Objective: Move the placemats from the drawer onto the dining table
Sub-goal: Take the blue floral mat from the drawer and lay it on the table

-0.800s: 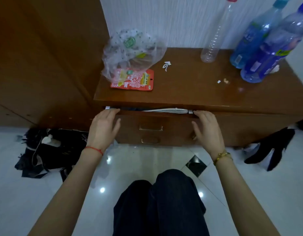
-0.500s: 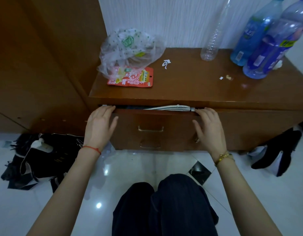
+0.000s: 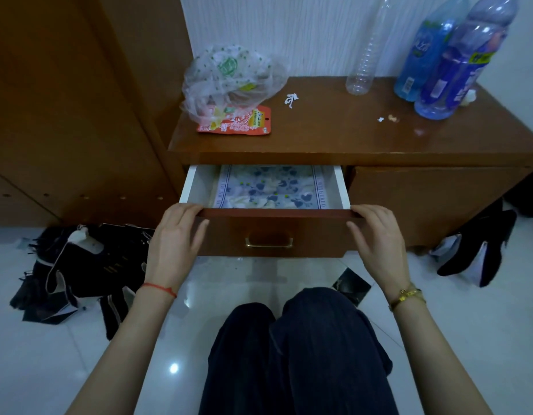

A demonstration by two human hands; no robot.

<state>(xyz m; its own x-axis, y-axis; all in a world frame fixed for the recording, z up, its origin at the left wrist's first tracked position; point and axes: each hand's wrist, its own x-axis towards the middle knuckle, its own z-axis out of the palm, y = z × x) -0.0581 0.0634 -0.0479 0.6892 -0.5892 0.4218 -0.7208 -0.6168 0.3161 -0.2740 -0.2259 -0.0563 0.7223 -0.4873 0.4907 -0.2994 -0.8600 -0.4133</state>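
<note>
Drawer (image 3: 271, 232) part open; left hand (image 3: 172, 244) and right hand (image 3: 376, 244) grip front panel's top corners. Floral placemat (image 3: 269, 188) lies flat inside, far half under cabinet top (image 3: 349, 130). Advice: pull evenly, level, until placemat's far edge clears.

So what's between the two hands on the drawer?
In the head view, the drawer front with its brass handle spans between the left hand and right hand.
</note>
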